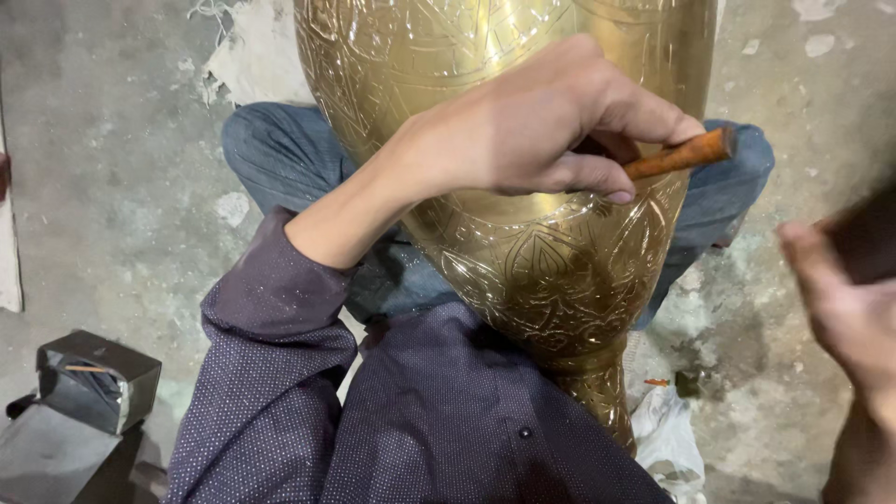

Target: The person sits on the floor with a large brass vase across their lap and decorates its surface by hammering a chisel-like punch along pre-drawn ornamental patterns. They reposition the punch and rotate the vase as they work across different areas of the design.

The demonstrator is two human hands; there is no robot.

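Observation:
A large engraved brass vase (551,271) lies across my lap, its narrow foot pointing toward me. My left hand (532,121) rests on the vase's side and grips a chisel-like tool by its brown wooden handle (686,154), which sticks out to the right. My right hand (840,313) is at the right edge, blurred, away from the vase. It is closed around a dark object (868,233) that is too blurred to identify.
I sit cross-legged in jeans (280,154) on a stained concrete floor (112,187). A dark metal box (93,378) stands at the lower left. A crumpled white plastic bag (667,439) lies by the vase's foot.

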